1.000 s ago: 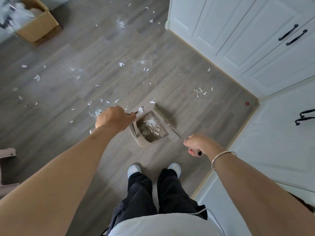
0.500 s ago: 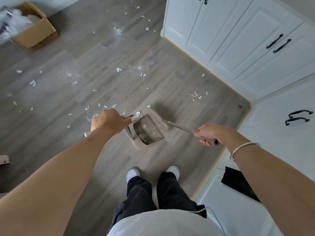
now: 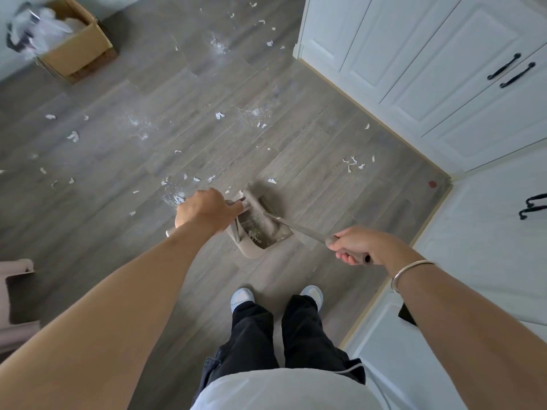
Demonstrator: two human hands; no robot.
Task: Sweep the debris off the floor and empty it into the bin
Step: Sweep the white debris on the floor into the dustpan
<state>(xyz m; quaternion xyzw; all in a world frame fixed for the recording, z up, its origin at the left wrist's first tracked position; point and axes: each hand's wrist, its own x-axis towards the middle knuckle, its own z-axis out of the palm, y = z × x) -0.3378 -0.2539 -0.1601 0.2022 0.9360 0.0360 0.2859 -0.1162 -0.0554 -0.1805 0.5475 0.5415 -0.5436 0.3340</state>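
A beige dustpan (image 3: 251, 250) stands on the grey wood floor in front of my feet, with white scraps inside it. My left hand (image 3: 204, 210) grips the dustpan's upright handle. My right hand (image 3: 353, 245) grips the broom handle (image 3: 299, 229). The beige broom head (image 3: 263, 208) lies over the pan's mouth and is blurred. White paper debris (image 3: 353, 164) lies scattered over the floor, with more bits and powder (image 3: 174, 196) just left of my left hand. A cardboard box bin (image 3: 77, 51) holding crumpled plastic stands at the far left.
White cabinets with black handles (image 3: 444, 69) run along the right and meet in a corner near a red spot (image 3: 432, 183) on the floor. A pinkish piece of furniture (image 3: 14, 297) sits at the left edge. My shoes (image 3: 242, 295) stand just behind the dustpan.
The broom head has swept from the pan's far right edge into its mouth. My right hand moved right and away from my body with the handle. My left hand stays on the dustpan handle.
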